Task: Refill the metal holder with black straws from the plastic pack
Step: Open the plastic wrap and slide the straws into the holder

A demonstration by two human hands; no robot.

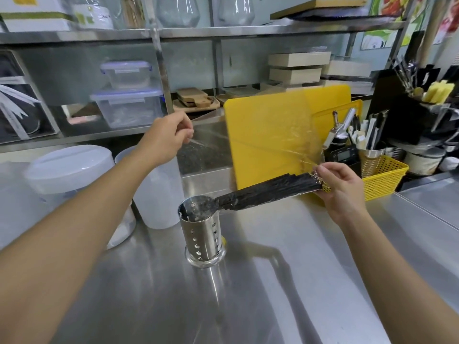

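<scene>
The refill is under way but not finished. A bundle of black straws (265,193) lies nearly level above the worktop (273,281), its long axis running from the right hand (340,187) at the right down to the metal holder (202,232) at the left. The left tips sit at or just inside the holder's open mouth; the straws are not yet upright in it. The right hand is closed around the bundle's right end. The left hand (169,140), raised and farther back, pinches a corner of the clear plastic pack (273,135), which stretches as a loose sheet between both hands in front of a yellow cutting board (330,100). By my judgement, what remains is freeing the plastic fully, tipping the bundle upright and letting it drop into the holder.
</scene>
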